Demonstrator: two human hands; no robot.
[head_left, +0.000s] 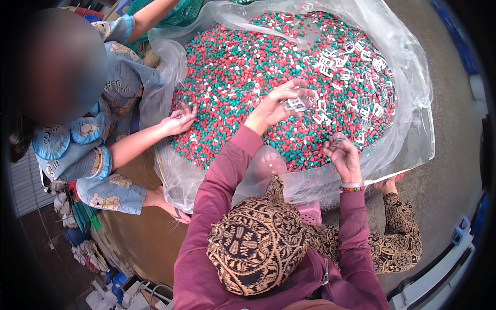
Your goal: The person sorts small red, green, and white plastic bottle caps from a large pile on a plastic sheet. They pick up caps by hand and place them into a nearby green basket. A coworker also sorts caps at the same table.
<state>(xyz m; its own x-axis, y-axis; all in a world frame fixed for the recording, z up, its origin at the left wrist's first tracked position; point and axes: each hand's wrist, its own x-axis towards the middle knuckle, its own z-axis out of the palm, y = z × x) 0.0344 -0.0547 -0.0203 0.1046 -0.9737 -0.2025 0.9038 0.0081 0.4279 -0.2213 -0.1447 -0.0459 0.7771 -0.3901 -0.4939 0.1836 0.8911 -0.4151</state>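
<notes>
My left hand is raised over the pile, its thumb and fingers closed on a clear, frame-shaped plastic piece. At the pile's near right edge, my right hand has its fingers curled in; something greyish may be at the fingertips, too small to name. Beneath both hands spreads a wide heap of small red, green and white plastic pieces. More white, frame-shaped plastic pieces lie scattered over the heap's right side. A sheer white net sheet surrounds and underlies the heap.
To the left, a co-worker in blue patterned clothes rests an upturned hand at the heap's edge. Their other arm reaches toward a green basket. My patterned trouser legs are close to the sheet. A pink plastic stool shows partly.
</notes>
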